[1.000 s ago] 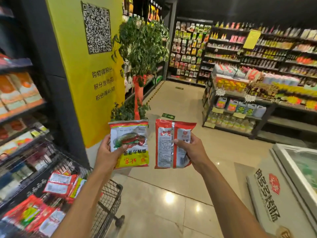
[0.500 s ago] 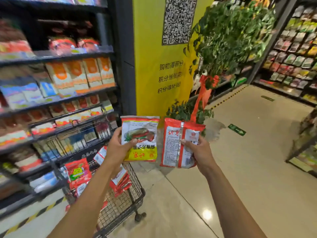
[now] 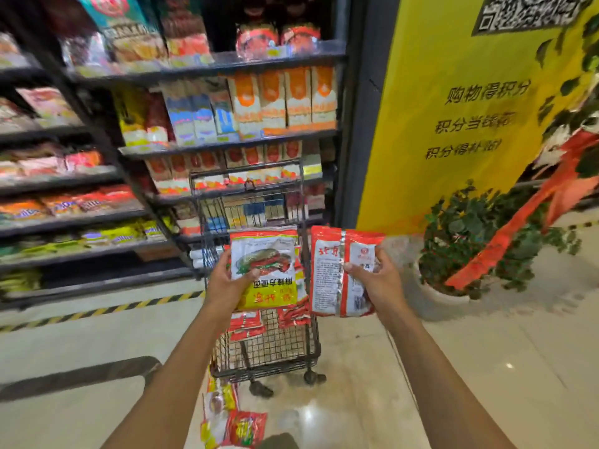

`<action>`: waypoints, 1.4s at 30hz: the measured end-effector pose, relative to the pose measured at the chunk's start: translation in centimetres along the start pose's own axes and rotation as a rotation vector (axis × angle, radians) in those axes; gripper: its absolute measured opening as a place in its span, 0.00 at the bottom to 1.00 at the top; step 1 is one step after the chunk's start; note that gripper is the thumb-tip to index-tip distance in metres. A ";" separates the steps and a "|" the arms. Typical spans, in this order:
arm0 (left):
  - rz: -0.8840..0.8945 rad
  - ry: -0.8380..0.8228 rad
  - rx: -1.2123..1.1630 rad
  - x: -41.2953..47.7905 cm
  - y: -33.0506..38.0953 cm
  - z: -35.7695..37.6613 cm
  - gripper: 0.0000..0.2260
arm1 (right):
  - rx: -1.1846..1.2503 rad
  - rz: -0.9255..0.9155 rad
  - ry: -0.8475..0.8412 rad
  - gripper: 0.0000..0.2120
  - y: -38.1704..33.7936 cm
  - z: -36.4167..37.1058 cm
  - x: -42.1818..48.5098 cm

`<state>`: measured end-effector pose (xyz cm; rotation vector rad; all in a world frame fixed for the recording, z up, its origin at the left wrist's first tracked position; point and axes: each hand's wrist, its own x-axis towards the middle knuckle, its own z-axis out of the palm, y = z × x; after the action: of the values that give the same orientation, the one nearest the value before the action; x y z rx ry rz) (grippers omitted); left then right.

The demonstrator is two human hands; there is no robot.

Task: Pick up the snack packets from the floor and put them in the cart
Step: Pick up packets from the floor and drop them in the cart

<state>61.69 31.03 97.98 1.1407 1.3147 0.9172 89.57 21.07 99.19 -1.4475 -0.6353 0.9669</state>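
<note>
Head view: yellow-fronted packet [image 3: 274,251], red-and-silver packet [image 3: 325,286], both glossy.

We read 购物得积分 on the yellow wall panel [image 3: 421,189], below a black QR code [image 3: 531,11]; lower lines blur. Print on the white-and-yellow snack packet [image 3: 264,270] and red-and-silver snack packet [image 3: 337,273] is illegible.

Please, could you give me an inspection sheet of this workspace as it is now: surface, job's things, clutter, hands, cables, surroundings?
Surface: glossy tiled floor, striped tape line by the shelves.
Job's things: yellow packet and red packet held up near the wire cart; packets in cart; floor packets lie before it.
Clutter: nothing seen.
Hands: left hand grips yellow packet; right hand grips red packet.
Cables: nothing seen.
Surroundings: stocked shelves, yellow banner, potted plant.
</note>
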 end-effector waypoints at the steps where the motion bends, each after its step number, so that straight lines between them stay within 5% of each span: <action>1: -0.015 0.020 -0.007 0.2 -0.4 -0.5 0.40 | -0.008 0.018 -0.023 0.21 0.4 0.6 0.5; 8: -0.045 0.141 -0.054 4.7 -3.0 -4.0 0.22 | -0.076 0.082 -0.119 0.20 3.0 6.8 6.3; 18: -0.202 0.116 -0.168 18.2 -9.2 -8.9 0.19 | -0.172 0.231 -0.099 0.14 9.8 16.9 17.1; 28: -0.313 0.115 -0.180 30.1 -24.2 -9.4 0.23 | -0.346 0.396 -0.093 0.14 24.6 20.4 27.1; 34: -0.431 0.204 0.003 34.4 -34.4 -8.1 0.22 | -0.386 0.451 -0.068 0.14 34.3 20.9 32.2; 42: -0.510 0.264 0.396 38.1 -40.3 -6.2 0.23 | -0.842 0.440 -0.116 0.10 41.3 21.6 35.6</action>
<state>54.23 59.11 50.38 0.9192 1.9526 0.4462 82.46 57.03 53.40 -2.3564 -0.8878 1.1931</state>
